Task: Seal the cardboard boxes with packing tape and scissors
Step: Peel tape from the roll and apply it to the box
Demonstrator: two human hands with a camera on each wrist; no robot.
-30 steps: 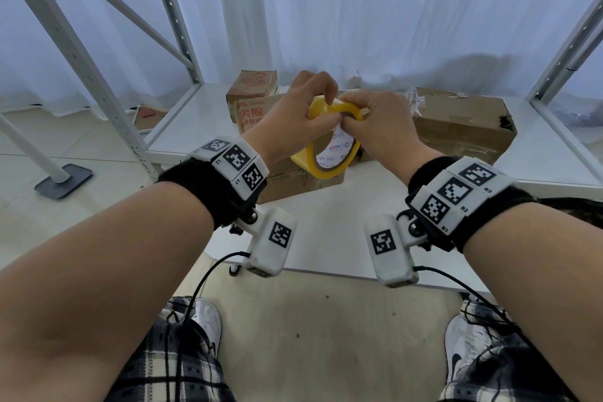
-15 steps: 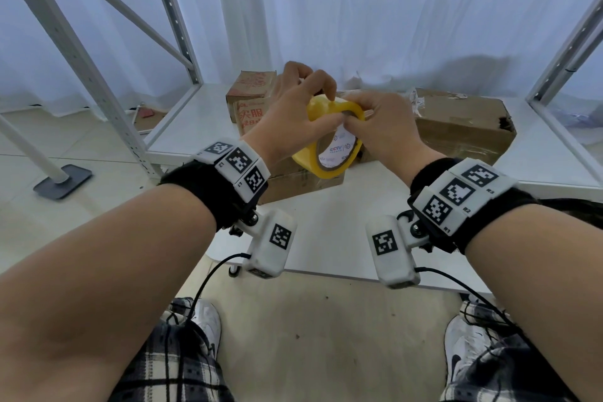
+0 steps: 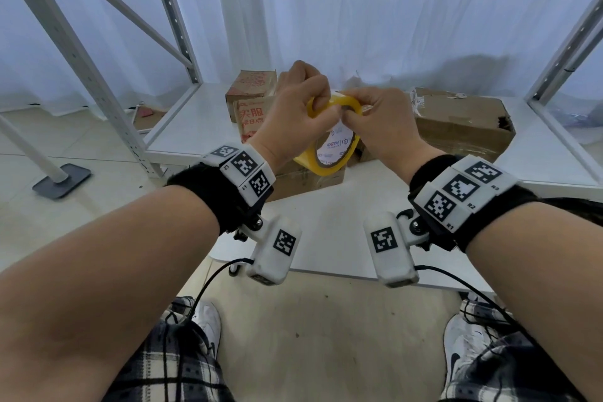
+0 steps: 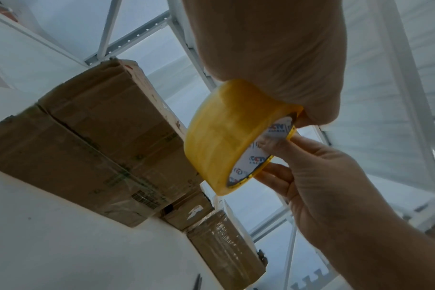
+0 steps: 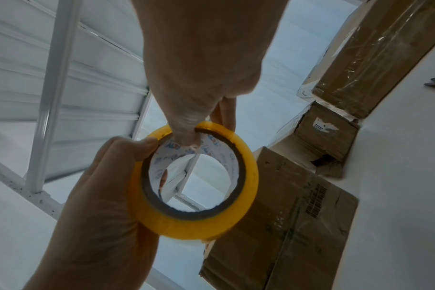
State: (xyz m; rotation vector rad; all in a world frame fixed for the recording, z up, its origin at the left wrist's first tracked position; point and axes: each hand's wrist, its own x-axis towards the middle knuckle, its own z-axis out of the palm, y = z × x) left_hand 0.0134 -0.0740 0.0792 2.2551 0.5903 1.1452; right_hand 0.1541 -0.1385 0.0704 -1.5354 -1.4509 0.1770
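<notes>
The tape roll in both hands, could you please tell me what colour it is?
The tape roll is translucent yellow on a white printed core; the right wrist view shows it best.

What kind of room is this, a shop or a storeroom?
Probably a storeroom or packing corner: white metal shelving holds taped cardboard boxes, and both hands hold a yellow packing tape roll above the shelf.

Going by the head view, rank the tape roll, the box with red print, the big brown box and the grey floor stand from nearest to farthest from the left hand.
1. Tape roll: gripped by the left hand.
2. Box with red print: just behind that hand, on the shelf.
3. Big brown box: off to the right, past the right hand.
4. Grey floor stand: far left, on the floor.
</notes>
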